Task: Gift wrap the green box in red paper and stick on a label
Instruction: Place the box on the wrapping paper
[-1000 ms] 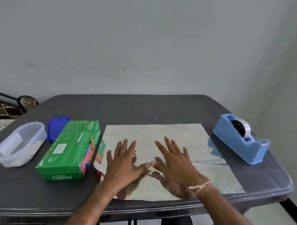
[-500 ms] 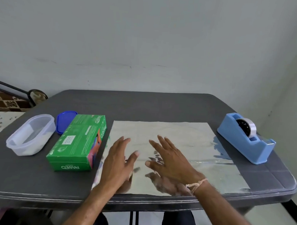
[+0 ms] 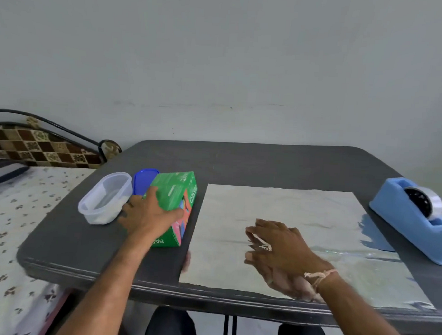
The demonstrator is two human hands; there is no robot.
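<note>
A person's left hand [image 3: 150, 213] is gripping the green box [image 3: 174, 192] from above, thumb on one long side and fingers on the other, probably to lift it. The box is sitting on the dark counter [image 3: 240, 163], just left of a wrapping paper sheet [image 3: 301, 211]. The sheet is lying flat, silvery side up, likely so its coloured face ends up outside. The right hand [image 3: 279, 246] is hovering open over the sheet, perhaps ready to steady it. A blue tape dispenser [image 3: 412, 221] is sitting at the right, within reach.
</note>
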